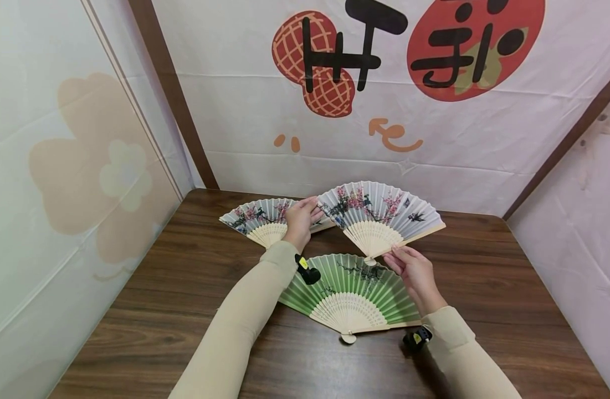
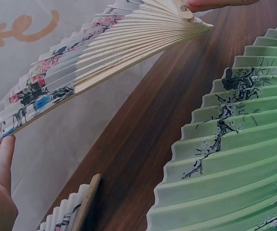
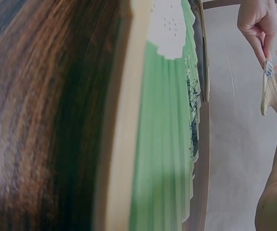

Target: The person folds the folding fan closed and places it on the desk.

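Both hands are on the white blossom fan [image 1: 379, 213], held spread just behind the green fan [image 1: 352, 293] on the counter [image 1: 160, 288]. Left hand [image 1: 300, 219] pinches its far-left edge; right hand [image 1: 414, 271] grips the pivot. Another white fan [image 1: 257, 219] lies left of the green one.

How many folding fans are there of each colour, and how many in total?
White fans with flower print: 2, one lifted by both hands, the left hand at its edge and the right hand at its pivot, and one lying on the table.
Green fan: 1
Total: 3
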Demonstrator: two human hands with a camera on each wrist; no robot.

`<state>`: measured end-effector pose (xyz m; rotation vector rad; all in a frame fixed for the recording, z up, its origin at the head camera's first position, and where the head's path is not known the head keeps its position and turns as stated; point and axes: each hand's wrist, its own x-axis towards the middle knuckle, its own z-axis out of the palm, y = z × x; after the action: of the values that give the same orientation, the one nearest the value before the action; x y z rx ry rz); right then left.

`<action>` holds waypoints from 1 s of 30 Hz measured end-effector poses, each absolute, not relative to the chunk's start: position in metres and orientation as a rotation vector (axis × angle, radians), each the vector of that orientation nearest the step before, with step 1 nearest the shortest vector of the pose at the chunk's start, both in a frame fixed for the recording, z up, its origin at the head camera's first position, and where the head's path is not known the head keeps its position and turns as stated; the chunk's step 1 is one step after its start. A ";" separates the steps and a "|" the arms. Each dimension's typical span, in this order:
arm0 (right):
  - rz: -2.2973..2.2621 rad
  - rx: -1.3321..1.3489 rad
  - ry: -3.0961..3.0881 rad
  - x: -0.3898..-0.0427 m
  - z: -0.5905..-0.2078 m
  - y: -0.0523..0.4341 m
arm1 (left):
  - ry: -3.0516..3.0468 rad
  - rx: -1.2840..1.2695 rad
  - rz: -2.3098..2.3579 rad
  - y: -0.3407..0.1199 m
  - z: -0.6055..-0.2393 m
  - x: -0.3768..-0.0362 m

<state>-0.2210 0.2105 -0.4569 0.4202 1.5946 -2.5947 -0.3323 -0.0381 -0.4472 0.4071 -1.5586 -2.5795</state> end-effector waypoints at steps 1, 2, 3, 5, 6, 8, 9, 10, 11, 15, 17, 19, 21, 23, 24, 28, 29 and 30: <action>-2.594 0.422 1.595 -0.221 -0.457 0.210 | -1.557 0.408 -2.581 -0.038 -0.447 -0.332; -2.590 0.421 1.597 -0.221 -0.457 0.210 | -1.556 0.411 -2.582 -0.038 -0.447 -0.332; -2.586 0.418 1.601 -0.221 -0.457 0.210 | -1.557 0.412 -2.583 -0.038 -0.447 -0.332; -2.573 0.408 1.611 -0.221 -0.457 0.211 | -1.562 0.411 -2.585 -0.038 -0.447 -0.333; -2.563 0.401 1.616 -0.221 -0.457 0.211 | -1.566 0.408 -2.584 -0.038 -0.447 -0.333; -2.549 0.399 1.630 -0.221 -0.457 0.211 | -1.579 0.400 -2.579 -0.038 -0.447 -0.333; -2.540 0.394 1.636 -0.221 -0.457 0.211 | -1.586 0.396 -2.577 -0.038 -0.447 -0.334; -2.530 0.389 1.641 -0.221 -0.457 0.211 | -1.591 0.393 -2.573 -0.038 -0.447 -0.334; -2.521 0.384 1.646 -0.221 -0.457 0.211 | -1.597 0.391 -2.570 -0.038 -0.447 -0.334; -2.486 0.373 1.667 -0.220 -0.457 0.211 | -1.613 0.386 -2.567 -0.038 -0.446 -0.334; -2.469 0.366 1.686 -0.220 -0.457 0.210 | -1.618 0.386 -2.564 -0.038 -0.446 -0.334; -2.457 0.358 1.700 -0.219 -0.458 0.210 | -1.621 0.388 -2.563 -0.038 -0.447 -0.334; -2.455 0.348 1.706 -0.219 -0.458 0.210 | -1.616 0.388 -2.565 -0.038 -0.447 -0.334; -2.455 0.344 1.703 -0.219 -0.458 0.210 | -1.615 0.386 -2.567 -0.038 -0.447 -0.334; -2.455 0.339 1.699 -0.219 -0.458 0.209 | -1.617 0.383 -2.568 -0.038 -0.447 -0.334; -2.448 0.332 1.695 -0.219 -0.460 0.209 | -1.642 0.368 -2.564 -0.038 -0.446 -0.334; -2.443 0.332 1.694 -0.219 -0.460 0.209 | -1.649 0.366 -2.562 -0.038 -0.446 -0.334; -2.440 0.329 1.692 -0.219 -0.460 0.209 | -1.655 0.365 -2.561 -0.039 -0.446 -0.334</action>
<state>-0.2194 0.2088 -0.4596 0.3292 1.6917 -2.4400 -0.3339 -0.0386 -0.4460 0.3648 -1.6551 -2.5607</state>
